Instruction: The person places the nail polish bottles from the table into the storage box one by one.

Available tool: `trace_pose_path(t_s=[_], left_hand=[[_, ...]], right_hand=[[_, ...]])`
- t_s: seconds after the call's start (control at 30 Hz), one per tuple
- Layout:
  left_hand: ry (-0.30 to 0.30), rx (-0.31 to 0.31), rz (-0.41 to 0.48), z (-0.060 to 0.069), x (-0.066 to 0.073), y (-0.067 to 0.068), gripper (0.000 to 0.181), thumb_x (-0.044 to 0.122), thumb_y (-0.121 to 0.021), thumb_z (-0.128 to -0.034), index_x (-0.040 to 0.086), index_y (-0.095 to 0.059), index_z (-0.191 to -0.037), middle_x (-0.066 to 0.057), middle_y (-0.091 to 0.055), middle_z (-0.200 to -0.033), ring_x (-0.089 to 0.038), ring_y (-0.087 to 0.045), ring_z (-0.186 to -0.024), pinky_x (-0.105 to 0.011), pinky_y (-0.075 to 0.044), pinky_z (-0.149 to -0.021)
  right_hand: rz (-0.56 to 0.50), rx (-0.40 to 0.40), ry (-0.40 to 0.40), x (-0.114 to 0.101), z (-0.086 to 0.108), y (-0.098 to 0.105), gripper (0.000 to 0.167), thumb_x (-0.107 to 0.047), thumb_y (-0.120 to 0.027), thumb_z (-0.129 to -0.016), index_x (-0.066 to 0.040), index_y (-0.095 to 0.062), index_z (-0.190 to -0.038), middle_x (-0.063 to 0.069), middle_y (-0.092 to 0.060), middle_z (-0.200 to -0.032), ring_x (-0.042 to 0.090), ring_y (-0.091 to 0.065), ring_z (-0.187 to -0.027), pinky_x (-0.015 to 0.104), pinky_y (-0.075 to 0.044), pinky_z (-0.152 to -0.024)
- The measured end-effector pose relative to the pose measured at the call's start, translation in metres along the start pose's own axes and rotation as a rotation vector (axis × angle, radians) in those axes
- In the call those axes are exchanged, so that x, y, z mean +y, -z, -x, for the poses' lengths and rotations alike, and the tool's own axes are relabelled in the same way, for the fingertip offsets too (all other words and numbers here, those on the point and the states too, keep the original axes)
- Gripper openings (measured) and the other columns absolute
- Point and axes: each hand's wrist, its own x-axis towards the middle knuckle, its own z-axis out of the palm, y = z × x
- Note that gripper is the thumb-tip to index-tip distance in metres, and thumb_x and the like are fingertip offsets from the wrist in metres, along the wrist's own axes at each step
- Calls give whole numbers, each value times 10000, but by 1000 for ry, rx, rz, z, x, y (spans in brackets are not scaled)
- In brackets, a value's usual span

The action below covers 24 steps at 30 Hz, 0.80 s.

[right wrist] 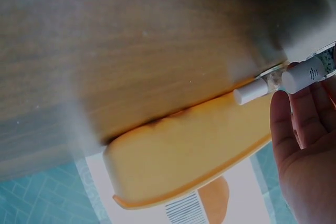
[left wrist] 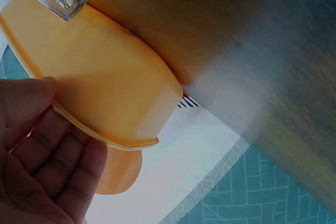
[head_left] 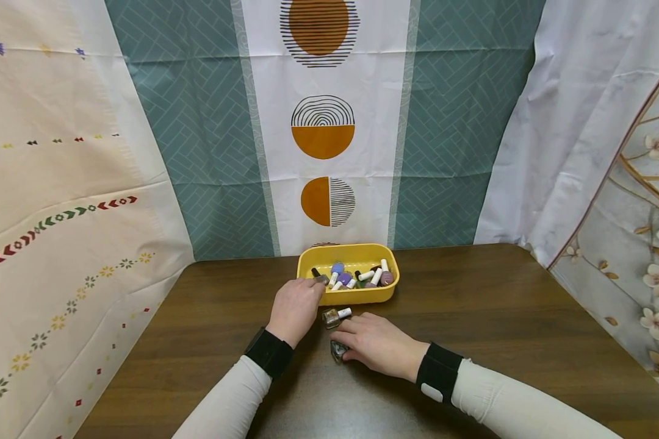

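Observation:
A yellow plastic tub (head_left: 357,297) stands at the back of the table, with several nail polish bottles (head_left: 345,278) lying inside. My left hand (head_left: 295,308) grips its front left rim, thumb outside; in the left wrist view the fingertips go behind the wall (left wrist: 115,77). In front of the tub, a gold glitter nail polish bottle (head_left: 331,317) with a white cap lies on the table. Nearer to me, my right hand (head_left: 381,344) pinches a dark glitter nail polish bottle (head_left: 338,350). Its white cap (right wrist: 303,75) shows beside the fingers in the right wrist view.
The brown wooden table (head_left: 208,366) extends to both sides of the tub. Behind it hangs a patterned teal and white curtain (head_left: 214,152). Light cloths (head_left: 60,244) hang at the left, and flowered cloth (head_left: 637,274) hangs at the right.

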Motion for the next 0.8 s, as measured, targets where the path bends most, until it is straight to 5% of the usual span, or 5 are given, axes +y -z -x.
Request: trace_pose_path(t_s=[0.8], left_hand=[[3,5,7,1,0,-1,264,147,-911,-931,115,-841,-1184,-49,-825,-1097,-235,-762,-961,-396,-623,-968]], right_hand=[[62,110,-2,9,-2,23,480,-329,-837,-1010,-153,-725,-1443,-23,-737,-1265,167,-696,-1169,358,-548,-1102]])
